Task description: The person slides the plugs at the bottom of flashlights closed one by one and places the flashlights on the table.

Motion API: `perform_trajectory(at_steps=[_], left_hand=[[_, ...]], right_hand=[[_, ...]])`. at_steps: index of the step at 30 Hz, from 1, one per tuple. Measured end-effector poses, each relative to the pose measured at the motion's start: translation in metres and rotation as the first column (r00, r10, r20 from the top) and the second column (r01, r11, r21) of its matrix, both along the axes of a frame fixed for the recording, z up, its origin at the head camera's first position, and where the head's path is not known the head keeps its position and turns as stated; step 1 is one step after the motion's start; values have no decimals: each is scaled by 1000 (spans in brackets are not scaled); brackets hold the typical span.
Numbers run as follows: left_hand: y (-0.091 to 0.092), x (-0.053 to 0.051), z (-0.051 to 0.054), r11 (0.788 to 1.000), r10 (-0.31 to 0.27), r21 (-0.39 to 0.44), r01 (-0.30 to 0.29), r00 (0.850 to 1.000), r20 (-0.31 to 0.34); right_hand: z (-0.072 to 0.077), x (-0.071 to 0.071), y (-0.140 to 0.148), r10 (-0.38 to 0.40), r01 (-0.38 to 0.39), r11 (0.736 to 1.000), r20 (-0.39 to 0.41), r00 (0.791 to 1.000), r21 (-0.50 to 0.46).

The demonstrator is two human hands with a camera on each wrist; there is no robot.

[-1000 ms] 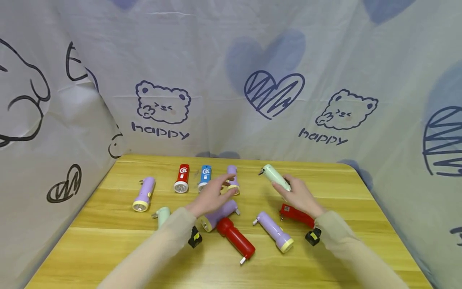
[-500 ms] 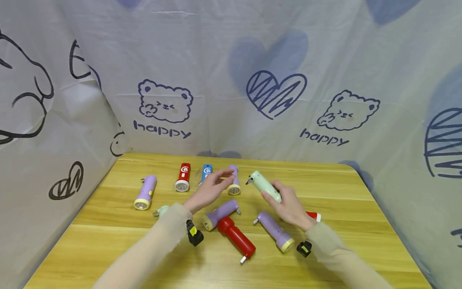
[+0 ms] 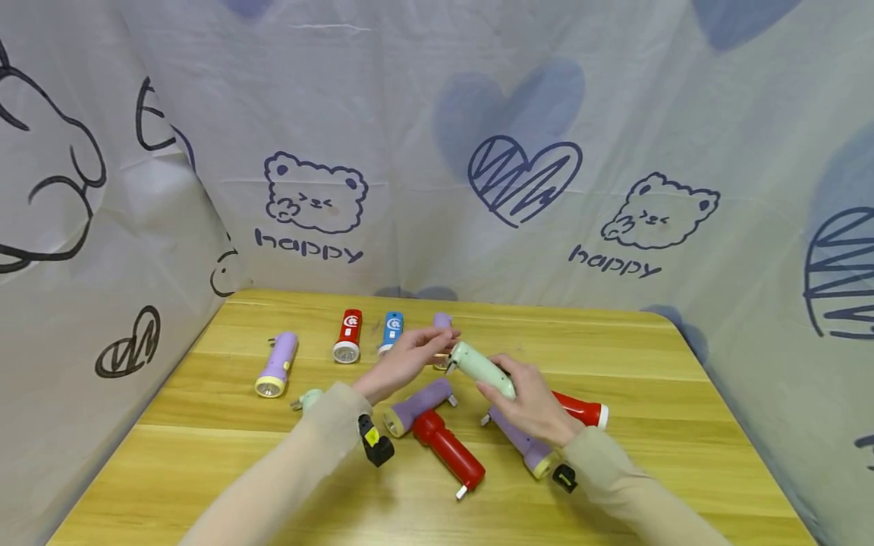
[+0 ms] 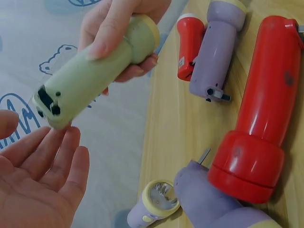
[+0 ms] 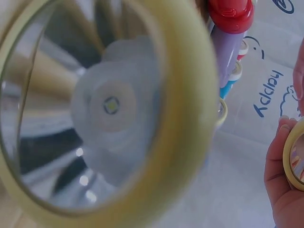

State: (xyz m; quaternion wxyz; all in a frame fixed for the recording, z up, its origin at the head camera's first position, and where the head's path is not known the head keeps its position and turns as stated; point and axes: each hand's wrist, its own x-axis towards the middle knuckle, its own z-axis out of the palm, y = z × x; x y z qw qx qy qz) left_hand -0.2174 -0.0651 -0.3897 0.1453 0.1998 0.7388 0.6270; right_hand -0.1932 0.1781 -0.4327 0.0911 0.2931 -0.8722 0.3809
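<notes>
My right hand (image 3: 532, 402) grips a pale green flashlight (image 3: 481, 370) above the table, thumb on top of the barrel and fingers beneath. In the left wrist view the flashlight's tail end, with black slots (image 4: 46, 99), points toward my left hand (image 4: 45, 185). The left palm is turned up with its fingers extended, right at that end; whether the fingertips touch it I cannot tell. Under the right hand lies a purple flashlight (image 3: 522, 440), partly covered; its yellow-rimmed lens (image 5: 111, 104) fills much of the right wrist view.
A red flashlight (image 3: 449, 451) lies beside a purple one (image 3: 419, 406) in the middle. Behind are small red (image 3: 349, 334) and blue (image 3: 392, 330) flashlights. Another purple one (image 3: 278, 364) is at left, a green one (image 3: 310, 400) by the left sleeve, a red one (image 3: 580, 409) at right.
My right hand has carried the green flashlight left and toward me, bringing its tail end to the left hand. The left hand has shifted only slightly and turned its palm upward.
</notes>
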Motion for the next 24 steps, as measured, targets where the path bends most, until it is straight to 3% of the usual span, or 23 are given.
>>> perform_trajectory(at_steps=[6,10,19,24], left_hand=[[2,1,-1,1000,0,7,0,999,38],[2,1,-1,998,4,55,-9,995,95],[0,1,-4,979,-87,199,47,977,193],[0,2,-5,971,-102,235,45,967,234]], right_hand=[[-1,-1,-3,-7,7,1000,3,1000,1],[-2,-3,-4,-7,7,1000,-5,1000,0],[-5,-8,-2,-26,25,1000,-21,999,-2],[-8,-10,-2,-30,30,1000,-46,999,-3]])
